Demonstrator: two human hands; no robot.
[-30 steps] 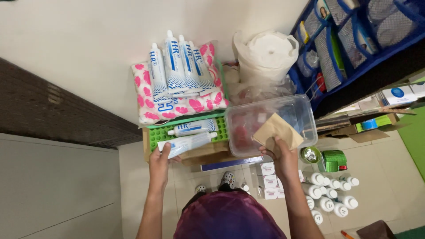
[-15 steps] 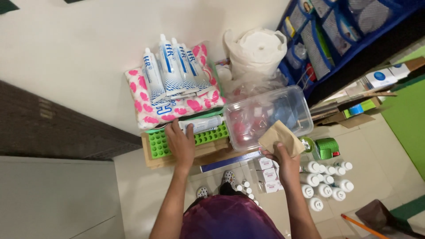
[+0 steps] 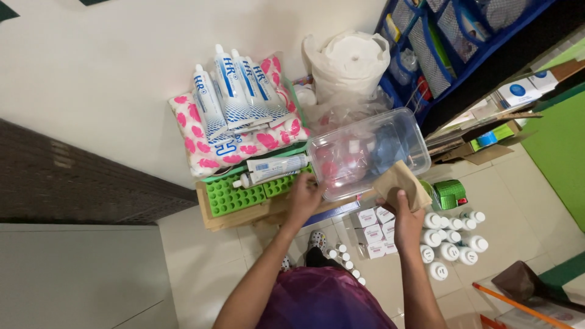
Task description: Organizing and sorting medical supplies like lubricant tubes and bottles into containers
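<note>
- At centre frame: clear plastic container (image 3: 365, 155), tilted, resting on the green rack (image 3: 244, 194) and the wooden crate (image 3: 234, 216) beneath it; pink-and-white and blue items visible through its wall.
- Left hand (image 3: 303, 196): placed at the lower left corner of the clear plastic container, fingers curled against its edge; grip partly closed, contact with the rim apparent, full hold not confirmable.
- Right hand (image 3: 407, 220): raised just below the container's right end; grip closed on a tan folded paper bag (image 3: 399, 181), thumb pressed on its lower part.
- Tan folded paper bag: overlapping the container's lower right corner, touching or just in front of it; cannot tell which.
- On the green rack, just left of the container: white tube with blue label (image 3: 273, 169), lying on its side.
- Behind the rack: pink-patterned package (image 3: 244, 143), carrying a row of white-and-blue tubes (image 3: 234, 91).
- Behind the container: white plastic bag (image 3: 348, 64), bulging, against the wall.
- On the floor, right of the right hand: white-capped bottles (image 3: 452, 237) in a cluster; small white boxes (image 3: 373, 225) just beside them; green woven basket (image 3: 450, 194) near the container's right end.
- Upper right: blue shelf unit (image 3: 451, 36) with packaged goods.
</note>
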